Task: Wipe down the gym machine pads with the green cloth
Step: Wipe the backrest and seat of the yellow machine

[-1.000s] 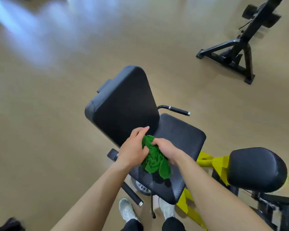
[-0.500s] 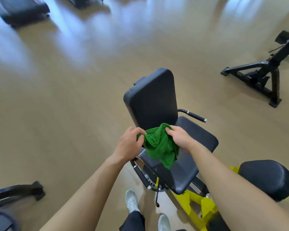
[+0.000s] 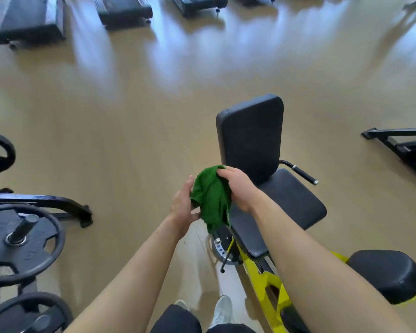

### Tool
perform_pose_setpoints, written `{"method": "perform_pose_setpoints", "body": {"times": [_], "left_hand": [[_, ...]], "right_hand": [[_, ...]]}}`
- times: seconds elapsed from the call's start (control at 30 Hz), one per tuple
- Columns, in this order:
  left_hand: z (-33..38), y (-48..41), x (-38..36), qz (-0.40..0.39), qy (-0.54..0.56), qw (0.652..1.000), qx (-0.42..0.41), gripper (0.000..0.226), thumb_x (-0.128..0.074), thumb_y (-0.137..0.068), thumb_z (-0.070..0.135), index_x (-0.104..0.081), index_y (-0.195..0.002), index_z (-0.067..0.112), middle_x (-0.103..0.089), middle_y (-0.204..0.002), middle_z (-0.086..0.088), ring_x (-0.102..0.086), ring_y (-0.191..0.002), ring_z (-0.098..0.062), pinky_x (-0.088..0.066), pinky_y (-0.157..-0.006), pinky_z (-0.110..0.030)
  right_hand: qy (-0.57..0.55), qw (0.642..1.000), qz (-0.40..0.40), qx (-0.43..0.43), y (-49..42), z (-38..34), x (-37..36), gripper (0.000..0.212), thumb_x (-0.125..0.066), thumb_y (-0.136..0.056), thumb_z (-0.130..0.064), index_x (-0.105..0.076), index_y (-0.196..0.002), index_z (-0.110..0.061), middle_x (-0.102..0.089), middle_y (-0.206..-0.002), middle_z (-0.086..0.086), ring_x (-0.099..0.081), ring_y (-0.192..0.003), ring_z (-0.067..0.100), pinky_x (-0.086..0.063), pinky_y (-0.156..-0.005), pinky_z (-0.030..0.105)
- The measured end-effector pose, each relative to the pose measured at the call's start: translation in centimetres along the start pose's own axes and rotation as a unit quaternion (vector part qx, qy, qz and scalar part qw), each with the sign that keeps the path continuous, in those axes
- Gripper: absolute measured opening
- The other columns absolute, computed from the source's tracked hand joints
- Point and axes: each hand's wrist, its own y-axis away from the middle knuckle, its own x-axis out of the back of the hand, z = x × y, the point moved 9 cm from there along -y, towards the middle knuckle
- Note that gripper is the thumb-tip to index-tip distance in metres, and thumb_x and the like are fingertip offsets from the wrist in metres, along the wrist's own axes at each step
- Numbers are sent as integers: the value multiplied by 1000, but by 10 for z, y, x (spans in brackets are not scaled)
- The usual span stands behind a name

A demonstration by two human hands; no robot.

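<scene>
Between my two hands, lifted clear of the machine, hangs the green cloth (image 3: 211, 195). My right hand (image 3: 239, 191) is closed on its upper edge, fingers curled over the top fold, while my left hand (image 3: 184, 204) has gone loose: palm open toward the cloth, fingers spread, touching its near side but no longer pinching it as it did a moment ago. A second ago the cloth was bunched low over the seat pad (image 3: 283, 207); now it has come up and opened out, draping in one long fold whose tail drops past the seat's front left corner without resting on it.

My view has swung too. The seat and the upright back pad (image 3: 250, 133) have slid to the right of me, and the weight plates (image 3: 22, 243) on their rack now show at my left, so I have stepped back or turned slightly from the machine. The rounded leg pad (image 3: 386, 277) sits low at my right, on the yellow frame (image 3: 267, 282).

I read this as refolding, not wiping: I am shaking the cloth out to find a fresh face. Nothing is in contact with any pad right now. Next I would regather it into my right palm and lay it against the back pad, which looks the nearest reach.
</scene>
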Motion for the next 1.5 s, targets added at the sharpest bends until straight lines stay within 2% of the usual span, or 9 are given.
{"method": "perform_pose_setpoints", "body": {"times": [0.2, 0.43, 0.57, 0.8, 0.97, 1.07, 1.2, 1.37, 1.5], "left_hand": [[0, 37, 23, -54, 71, 993, -76, 78, -82, -74, 58, -59, -133, 11, -70, -126, -20, -68, -117, -38, -52, -102, -60], [37, 86, 77, 26, -183, 963, -195, 9, -77, -89, 24, -74, -95, 17, -75, -92, -2, -71, -91, -23, -58, -78, -33], [63, 138, 75, -18, -299, 921, -248, 14, -83, -79, 21, -74, -90, 23, -72, -85, 3, -70, -88, -22, -58, -79, -37], [51, 218, 87, -169, -8, 973, -160, 12, -65, -76, 4, -59, -84, 12, -62, -76, -9, -64, -69, -18, -56, -61, -26], [8, 247, 179, 49, 57, 981, -179, 21, -61, -95, 1, -56, -85, 20, -64, -80, -6, -62, -73, -21, -52, -60, -33], [-49, 277, 225, 155, 61, 971, -171, 21, -62, -95, -1, -56, -88, 17, -64, -79, -6, -60, -65, -20, -50, -48, -24], [-147, 326, 250, 231, 72, 961, -134, 24, -64, -92, -8, -58, -90, 15, -66, -85, -8, -64, -67, -20, -54, -52, -25], [-266, 388, 239, 160, 96, 982, 7, 40, -52, -95, -10, -58, -130, 9, -67, -124, -22, -71, -92, -32, -63, -62, -34], [-325, 439, 220, 75, 94, 990, 78, 42, -41, -96, 4, -58, -132, 17, -71, -111, -17, -70, -81, -27, -57, -58, -29]], "right_hand": [[60, 992, -114, -3, 40, 6, -58, 40, -45, -79, -3, -74, -106, 0, -71, -99, 19, -65, -88, 27, -54, -83, 41], [150, 987, -51, -2, 71, 32, -69, 40, -45, -89, 3, -72, -115, -13, -74, -106, 14, -70, -96, 26, -58, -92, 52], [173, 967, -185, -28, 109, 66, -98, 65, -55, -84, 3, -51, -138, -32, -69, -116, 8, -67, -110, 27, -54, -97, 46], [151, 937, -314, -13, 181, 94, -169, 47, -73, -77, -8, -64, -122, -15, -72, -115, 2, -66, -112, 20, -53, -99, 36], [36, 952, -290, -93, 223, 135, -163, 29, -51, -101, -6, -53, -128, 2, -73, -97, 20, -70, -81, 33, -55, -86, 43], [114, 942, -296, -113, 251, 158, -145, 14, -53, -105, -15, -55, -113, -4, -58, -72, 9, -47, -51, 18, -54, -60, 35], [245, 920, -292, -89, 276, 174, -127, 8, -59, -101, -15, -61, -100, -7, -49, -66, 3, -38, -48, 13, -38, -46, 26], [316, 898, -294, -92, 319, 192, -151, 13, -53, -96, -9, -61, -105, -4, -51, -64, 3, -37, -50, 14, -33, -48, 28], [391, 834, -375, -107, 374, 223, -211, 20, -53, -88, -15, -59, -107, -11, -50, -62, 0, -34, -48, 14, -31, -48, 27]]}}
